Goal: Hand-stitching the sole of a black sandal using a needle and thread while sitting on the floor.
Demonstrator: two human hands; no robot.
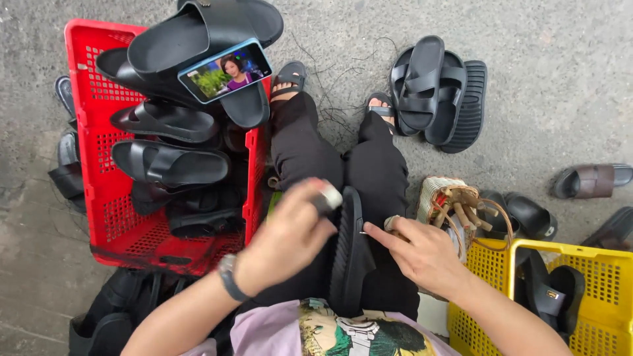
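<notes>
A black slide sandal stands on edge on my lap, sole side facing left. My left hand grips its upper edge, with a small white and dark object pinched at the fingertips. My right hand rests against the sandal's right side, index finger pointing at a small metal tool tip near the sole edge. My legs in black trousers stretch forward, with sandalled feet on the concrete.
A red crate of black sandals stands at left, with a phone showing video propped on top. A yellow crate with sandals sits at right. Stacked black sandals, a brown sandal and a small woven basket lie around.
</notes>
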